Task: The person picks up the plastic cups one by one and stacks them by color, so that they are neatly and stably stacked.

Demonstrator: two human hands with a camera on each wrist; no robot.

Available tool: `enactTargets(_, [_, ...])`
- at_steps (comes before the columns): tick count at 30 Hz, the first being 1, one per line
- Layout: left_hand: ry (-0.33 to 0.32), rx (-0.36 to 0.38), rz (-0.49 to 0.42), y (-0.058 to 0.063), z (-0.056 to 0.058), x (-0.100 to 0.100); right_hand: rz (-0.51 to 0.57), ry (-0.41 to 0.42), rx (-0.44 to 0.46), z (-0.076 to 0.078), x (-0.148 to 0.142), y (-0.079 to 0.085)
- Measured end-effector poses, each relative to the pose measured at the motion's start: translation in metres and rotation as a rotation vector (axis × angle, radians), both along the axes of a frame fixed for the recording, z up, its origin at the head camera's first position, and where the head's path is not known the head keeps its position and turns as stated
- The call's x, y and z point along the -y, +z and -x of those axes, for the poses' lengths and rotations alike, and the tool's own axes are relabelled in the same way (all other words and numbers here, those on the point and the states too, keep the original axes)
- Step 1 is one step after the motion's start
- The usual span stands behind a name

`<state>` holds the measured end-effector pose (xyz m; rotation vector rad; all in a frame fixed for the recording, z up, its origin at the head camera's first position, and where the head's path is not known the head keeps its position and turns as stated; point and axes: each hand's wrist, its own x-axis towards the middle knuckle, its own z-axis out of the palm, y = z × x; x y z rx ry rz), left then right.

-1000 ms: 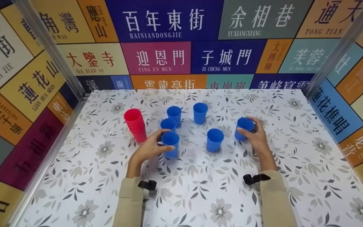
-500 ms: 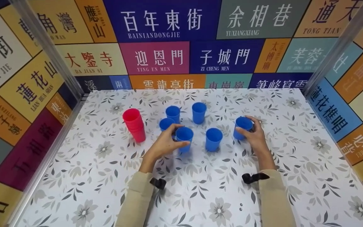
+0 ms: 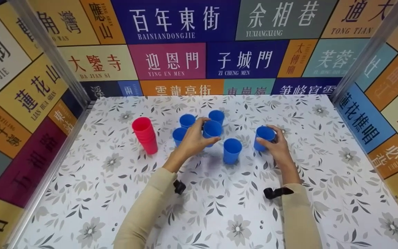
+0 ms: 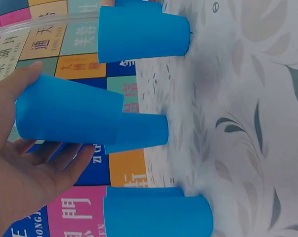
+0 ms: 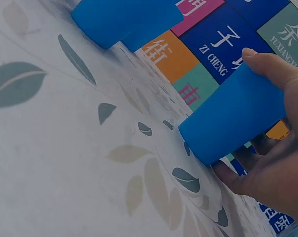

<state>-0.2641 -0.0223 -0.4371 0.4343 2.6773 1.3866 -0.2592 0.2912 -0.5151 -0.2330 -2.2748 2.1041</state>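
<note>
My left hand holds a blue plastic cup by its sides, upright and lifted off the table. In the left wrist view, the held cup overlaps another cup behind it. Farther right, my right hand grips a second blue cup, whose base is at the tabletop in the right wrist view. Between the hands a blue cup stands alone. Behind the lifted cup is one more, partly hidden. Two blue cups stand left of the left hand, the nearer partly covered.
A stack of nested red cups stands at the left. The table has a white cloth with grey leaves and flowers. Panels with Chinese lettering rise at the back and both sides, with clear posts at the corners.
My left hand has carried its blue cup right and away from me, raising it off the table from beside the left cups. The right hand stays on its cup.
</note>
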Motion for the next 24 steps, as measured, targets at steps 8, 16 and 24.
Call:
enactTargets(8, [0.014, -0.022, -0.080, 0.008, 0.014, -0.031, -0.011, 0.028, 0.034, -0.013, 0.010, 0.024])
enactTargets(16, [0.009, -0.017, -0.108, 0.018, 0.030, -0.063, 0.007, 0.032, 0.013, -0.003, 0.003, 0.010])
enactTargets(24, [-0.003, -0.008, -0.147, 0.027, 0.040, -0.089, -0.066, 0.052, 0.009, 0.000, -0.001, -0.002])
